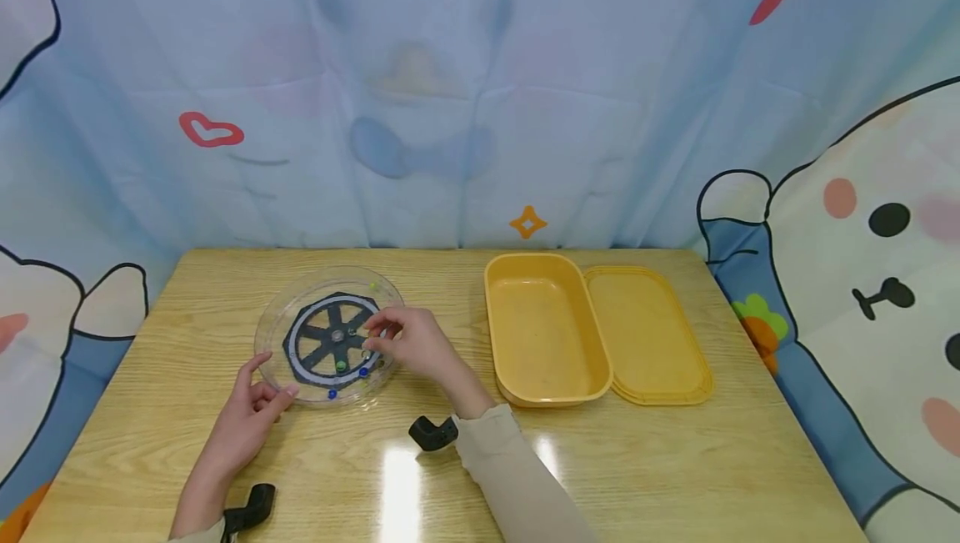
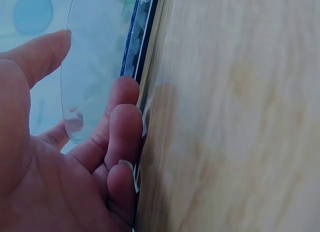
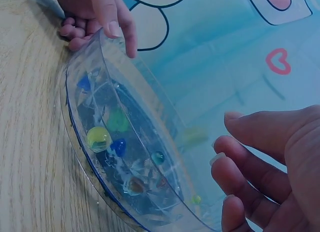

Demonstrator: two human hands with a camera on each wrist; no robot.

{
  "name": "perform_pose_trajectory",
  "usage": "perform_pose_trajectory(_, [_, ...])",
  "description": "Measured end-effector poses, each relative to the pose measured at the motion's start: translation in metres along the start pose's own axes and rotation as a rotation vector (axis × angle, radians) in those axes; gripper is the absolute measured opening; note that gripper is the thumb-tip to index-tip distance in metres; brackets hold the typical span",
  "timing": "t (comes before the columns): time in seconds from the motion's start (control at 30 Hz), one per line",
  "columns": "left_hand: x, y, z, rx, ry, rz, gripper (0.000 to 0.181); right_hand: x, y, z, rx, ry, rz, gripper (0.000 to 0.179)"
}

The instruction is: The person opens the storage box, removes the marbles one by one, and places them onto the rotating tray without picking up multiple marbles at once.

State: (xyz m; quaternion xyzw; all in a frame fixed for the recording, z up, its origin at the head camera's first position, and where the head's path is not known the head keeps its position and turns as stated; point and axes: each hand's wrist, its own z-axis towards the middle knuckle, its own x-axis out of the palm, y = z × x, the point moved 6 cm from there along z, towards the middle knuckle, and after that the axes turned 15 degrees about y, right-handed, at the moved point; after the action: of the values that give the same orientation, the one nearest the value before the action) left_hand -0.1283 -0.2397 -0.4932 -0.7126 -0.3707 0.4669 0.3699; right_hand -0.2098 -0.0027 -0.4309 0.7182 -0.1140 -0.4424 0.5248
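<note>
A round clear plastic dish (image 1: 272, 326) lies on the left of the table. Inside it, a dark spoked wheel pattern (image 1: 315, 353) shows with several glass marbles, among them a blue marble (image 1: 332, 394), a green marble (image 1: 341, 366) and a yellow marble (image 3: 98, 139). My left hand (image 1: 247, 418) holds the dish's near-left rim with thumb and index finger, the other fingers curled against its outside. Over the dish's right side hovers my right hand (image 1: 412, 343), fingers loosely bent. In the right wrist view, thumb and fingertips stand apart with nothing visible between them.
A yellow rectangular tub (image 1: 543, 343) stands right of the dish. Beside it lies a flat yellow lid (image 1: 660, 339), close against the tub's right side. Behind the table's far edge hangs a printed blue curtain (image 1: 420, 193).
</note>
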Motion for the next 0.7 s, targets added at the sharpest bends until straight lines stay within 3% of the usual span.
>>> perform_pose_trajectory(0.13, [-0.001, -0.001, 0.001, -0.002, -0.011, 0.024, 0.077, -0.003, 0.0, -0.001, 0.007, -0.016, -0.015, 0.019])
perform_pose_trajectory(0.37, [-0.004, 0.0, -0.003, -0.058, -0.035, 0.07, 0.078, -0.009, 0.004, -0.001, -0.011, -0.024, -0.013, 0.02])
perform_pose_trajectory(0.7, [-0.004, 0.001, -0.011, -0.056, -0.054, 0.124, 0.079, -0.038, 0.008, -0.02, -0.061, -0.113, -0.019, 0.018])
